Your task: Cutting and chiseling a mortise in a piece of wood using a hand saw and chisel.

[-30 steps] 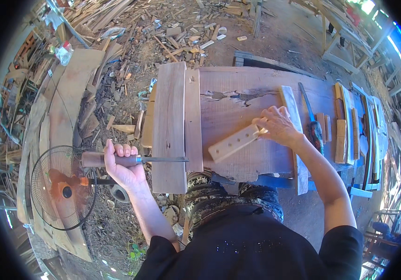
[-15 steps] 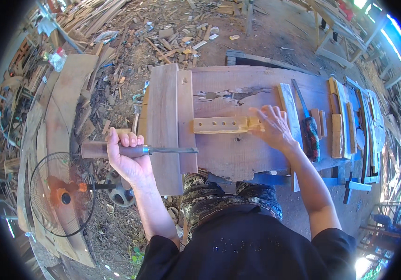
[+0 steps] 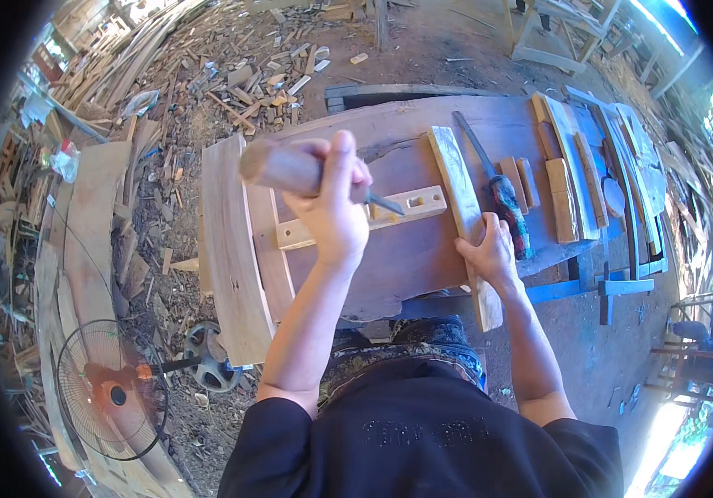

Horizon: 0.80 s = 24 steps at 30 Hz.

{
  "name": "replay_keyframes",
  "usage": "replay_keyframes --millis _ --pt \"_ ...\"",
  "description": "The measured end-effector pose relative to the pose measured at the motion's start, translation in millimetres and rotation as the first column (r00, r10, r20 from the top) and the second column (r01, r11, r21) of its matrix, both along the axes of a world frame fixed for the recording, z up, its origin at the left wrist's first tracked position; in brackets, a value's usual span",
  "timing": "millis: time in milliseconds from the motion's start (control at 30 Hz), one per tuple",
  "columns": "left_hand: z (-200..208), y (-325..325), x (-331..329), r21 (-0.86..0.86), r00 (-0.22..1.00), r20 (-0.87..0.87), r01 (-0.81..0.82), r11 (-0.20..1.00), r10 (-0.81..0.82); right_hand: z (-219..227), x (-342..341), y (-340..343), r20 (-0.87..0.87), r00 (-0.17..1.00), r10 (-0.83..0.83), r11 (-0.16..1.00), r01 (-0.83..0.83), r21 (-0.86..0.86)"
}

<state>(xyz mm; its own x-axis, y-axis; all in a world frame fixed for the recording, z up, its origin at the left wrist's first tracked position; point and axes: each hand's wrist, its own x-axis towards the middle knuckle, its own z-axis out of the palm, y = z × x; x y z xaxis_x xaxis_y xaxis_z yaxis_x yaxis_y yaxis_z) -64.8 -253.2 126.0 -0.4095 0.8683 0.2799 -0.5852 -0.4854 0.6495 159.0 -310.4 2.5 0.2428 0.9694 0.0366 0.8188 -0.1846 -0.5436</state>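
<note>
My left hand point(image 3: 331, 203) is wrapped round the brown wooden handle of a chisel point(image 3: 286, 170), raised over the bench. The chisel's narrow metal blade points right, its tip over a pale wooden bar point(image 3: 296, 236) with holes along its top. Whether the tip touches the wood I cannot tell. My hand and forearm hide the middle of the bar. To the right, my right hand point(image 3: 494, 256) grips the near half of a long pale wooden board point(image 3: 454, 178) lying across the bench, thumb on its left side and fingers at its right edge.
A wide plank benchtop point(image 3: 373, 274) lies under the work. Two boards rest at its left end, one a broad plank point(image 3: 236, 241). A rasp-like tool point(image 3: 507, 203) with a wrapped handle and several wood blocks point(image 3: 566, 199) lie right. A fan point(image 3: 116, 394) stands lower left; scraps litter the ground.
My left hand has brought the chisel right, over the holed bar. My right hand has left the bar's right end and taken hold of the pale board. The whole view has shifted.
</note>
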Motion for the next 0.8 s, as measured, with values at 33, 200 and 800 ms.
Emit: replay_keyframes --millis 33,200,800 --pt "-0.4 3.9 9.1 -0.001 1.0 -0.007 0.005 1.0 -0.005 4.9 4.4 -2.6 -0.007 1.0 -0.005 1.0 0.005 -0.001" --pt "-6.6 17.4 39.2 0.003 0.989 -0.15 0.02 1.0 -0.019 32.1 23.9 -25.6 -0.368 0.93 -0.01 0.997 -0.02 -0.077" --pt "-18.4 25.7 60.4 -0.022 0.957 -0.29 -0.012 1.0 0.006 63.3 53.3 -65.2 -0.696 0.717 0.043 0.999 -0.049 0.011"
